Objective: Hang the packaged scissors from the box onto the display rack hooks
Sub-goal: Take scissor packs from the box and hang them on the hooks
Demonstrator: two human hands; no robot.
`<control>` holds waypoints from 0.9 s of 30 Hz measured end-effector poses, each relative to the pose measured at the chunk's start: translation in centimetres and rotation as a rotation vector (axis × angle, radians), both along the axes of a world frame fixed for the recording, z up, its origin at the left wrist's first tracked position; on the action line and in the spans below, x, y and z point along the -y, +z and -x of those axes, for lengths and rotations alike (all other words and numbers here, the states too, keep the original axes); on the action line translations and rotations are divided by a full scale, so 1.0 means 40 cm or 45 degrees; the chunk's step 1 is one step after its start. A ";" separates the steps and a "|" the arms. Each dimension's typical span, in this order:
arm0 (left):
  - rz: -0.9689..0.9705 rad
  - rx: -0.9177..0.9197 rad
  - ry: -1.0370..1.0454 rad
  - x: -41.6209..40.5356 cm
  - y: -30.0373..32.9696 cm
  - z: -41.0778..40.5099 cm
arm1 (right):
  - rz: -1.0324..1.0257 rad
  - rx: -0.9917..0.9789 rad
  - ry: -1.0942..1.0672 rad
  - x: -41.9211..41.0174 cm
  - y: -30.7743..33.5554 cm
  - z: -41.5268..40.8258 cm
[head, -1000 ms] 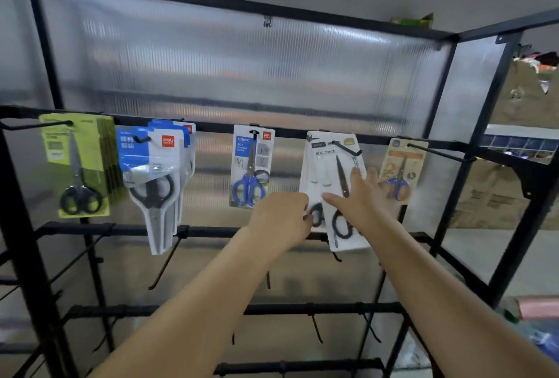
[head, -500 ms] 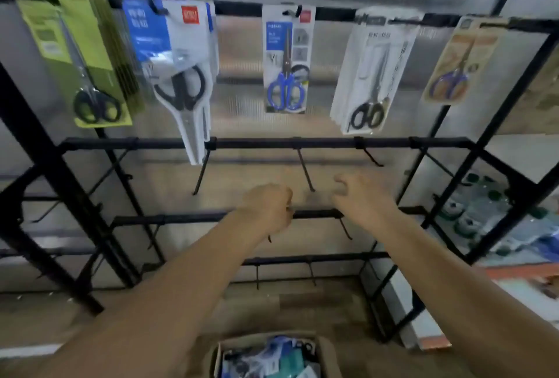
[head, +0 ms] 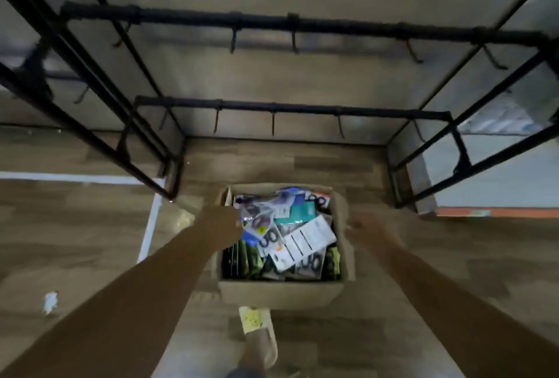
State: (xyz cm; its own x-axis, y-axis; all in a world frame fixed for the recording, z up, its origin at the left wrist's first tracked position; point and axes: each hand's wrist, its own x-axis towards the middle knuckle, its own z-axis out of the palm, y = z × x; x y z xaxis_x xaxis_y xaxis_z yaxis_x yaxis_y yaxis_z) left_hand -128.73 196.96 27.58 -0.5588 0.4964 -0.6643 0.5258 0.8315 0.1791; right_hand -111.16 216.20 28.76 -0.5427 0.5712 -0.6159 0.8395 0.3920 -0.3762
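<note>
The left hand point(head: 222, 226) sits at the left rim of the cardboard box point(head: 281, 290), its knuckles over the near-left corner of the heap of packaged scissors point(head: 284, 232). The packs lie directly to its right and just beyond its fingers, so by my reading it is the nearer hand for the next pick. Its fingers are turned away and blurred; whether they are curled on a pack or merely resting there cannot be told.

The right hand point(head: 367, 232) hovers just outside the box's right wall, smeared by motion, with fingers that seem spread and nothing visibly in them (the blur makes that a cautious reading).

The topmost white card point(head: 305, 241) lies tilted, its long axis running from the near-left up toward the far-right, between the two hands and roughly level with both.

Beyond the hands, the display rack hooks point(head: 273, 128) hang bare on the lower bars.

As for writing: printed lines show on the white card and marks on a yellow slipper point(head: 257, 324) nearer than the box, but nothing is legible, and no brand can be made out.
</note>
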 end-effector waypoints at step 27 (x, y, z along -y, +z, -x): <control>-0.078 0.230 0.897 0.065 -1.146 -0.061 | 0.334 -0.317 -0.299 0.128 -1.120 0.376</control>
State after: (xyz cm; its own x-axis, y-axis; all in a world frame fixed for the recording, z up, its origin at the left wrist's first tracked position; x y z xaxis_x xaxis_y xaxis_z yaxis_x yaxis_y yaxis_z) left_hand -126.28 194.38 -18.26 -0.6440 0.0986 -0.7587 -0.1727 0.9473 0.2697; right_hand -126.21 211.06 -16.04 -0.5671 0.5385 -0.6232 0.7655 0.0655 -0.6401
